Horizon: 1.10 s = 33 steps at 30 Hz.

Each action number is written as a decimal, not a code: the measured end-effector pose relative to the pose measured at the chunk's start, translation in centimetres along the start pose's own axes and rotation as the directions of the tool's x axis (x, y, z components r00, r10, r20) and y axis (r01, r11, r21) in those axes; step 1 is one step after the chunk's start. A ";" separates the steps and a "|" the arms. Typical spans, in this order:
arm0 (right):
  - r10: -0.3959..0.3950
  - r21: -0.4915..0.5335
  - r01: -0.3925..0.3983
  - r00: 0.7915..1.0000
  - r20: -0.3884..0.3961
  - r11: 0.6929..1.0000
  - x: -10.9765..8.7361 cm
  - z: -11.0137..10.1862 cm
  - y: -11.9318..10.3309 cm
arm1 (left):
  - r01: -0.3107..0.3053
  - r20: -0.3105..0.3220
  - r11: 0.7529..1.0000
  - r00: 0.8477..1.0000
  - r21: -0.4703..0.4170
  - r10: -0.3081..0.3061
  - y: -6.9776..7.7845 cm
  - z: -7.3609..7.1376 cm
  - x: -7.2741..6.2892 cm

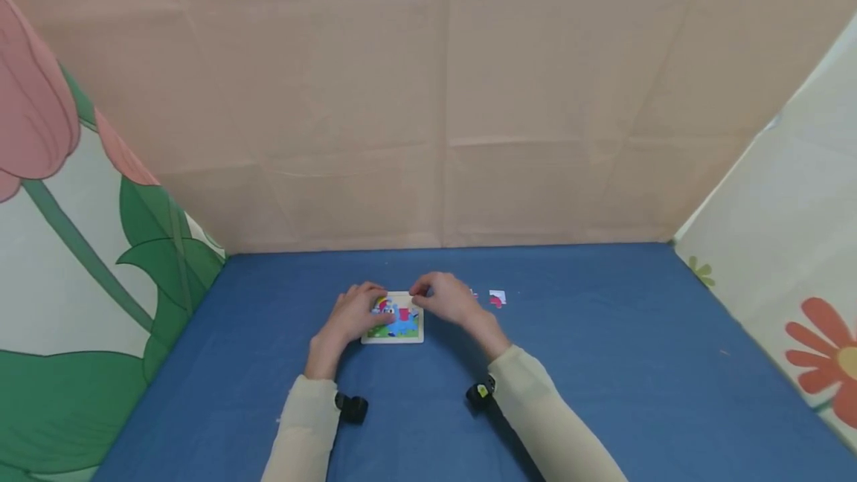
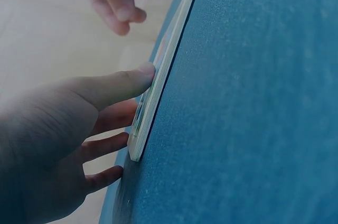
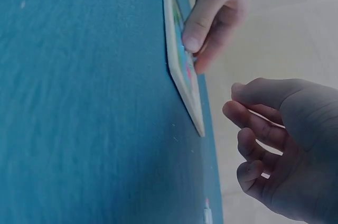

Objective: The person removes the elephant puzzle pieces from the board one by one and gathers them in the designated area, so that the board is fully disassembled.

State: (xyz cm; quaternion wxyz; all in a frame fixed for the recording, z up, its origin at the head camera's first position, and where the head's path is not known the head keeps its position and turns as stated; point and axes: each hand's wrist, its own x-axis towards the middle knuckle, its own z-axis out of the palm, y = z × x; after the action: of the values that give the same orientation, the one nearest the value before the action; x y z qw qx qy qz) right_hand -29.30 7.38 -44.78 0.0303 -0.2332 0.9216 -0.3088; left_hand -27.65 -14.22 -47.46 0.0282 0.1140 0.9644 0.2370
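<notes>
A small jigsaw puzzle [image 1: 405,327] in a pale wooden frame lies on the blue table, with a bright picture in blue, pink and green. My left hand [image 1: 350,314] is at its left side. The thumb rests on the picture, and the other fingers spread along the frame's edge, fairly straight. Over the upper right corner of the frame is my right hand [image 1: 447,297], its fingers loosely bent. In the right wrist view, the right thumb and index fingertips [image 3: 229,109] come close together off the board, and no piece shows between them.
A loose puzzle piece [image 1: 497,298] in pink and white lies right of the right hand. Another piece [image 1: 474,294] is mostly hidden behind that hand. The blue table [image 1: 576,363] meets a beige backdrop [image 1: 442,132] at the back, with flower-printed panels at both sides.
</notes>
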 end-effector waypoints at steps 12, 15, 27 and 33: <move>-0.016 -0.022 0.017 0.999 0.037 1.000 1.5 1.4 -0.6 | -0.014 -0.002 1.000 1.000 0.006 0.014 -0.1 -0.1 0.0; -0.017 -0.019 0.019 0.998 0.056 1.000 1.8 1.7 -0.9 | -0.023 -0.003 1.000 1.000 0.008 0.023 -0.2 -0.1 0.0; -0.064 -0.045 0.068 0.994 0.089 0.997 2.6 3.1 -1.0 | -0.036 0.015 0.999 0.999 0.001 0.036 -0.4 -0.2 0.0; -0.076 -0.045 0.079 0.994 0.076 0.996 2.9 3.7 -0.9 | -0.029 0.022 1.000 0.999 0.004 0.029 -0.7 -0.1 0.2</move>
State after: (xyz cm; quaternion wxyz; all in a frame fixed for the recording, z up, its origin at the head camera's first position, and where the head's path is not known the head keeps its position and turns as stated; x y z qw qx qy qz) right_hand -30.76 3.37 -46.97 0.0468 -0.2807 0.9172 -0.2788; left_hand -27.97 -14.82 -47.72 0.0350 0.1304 0.9628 0.2342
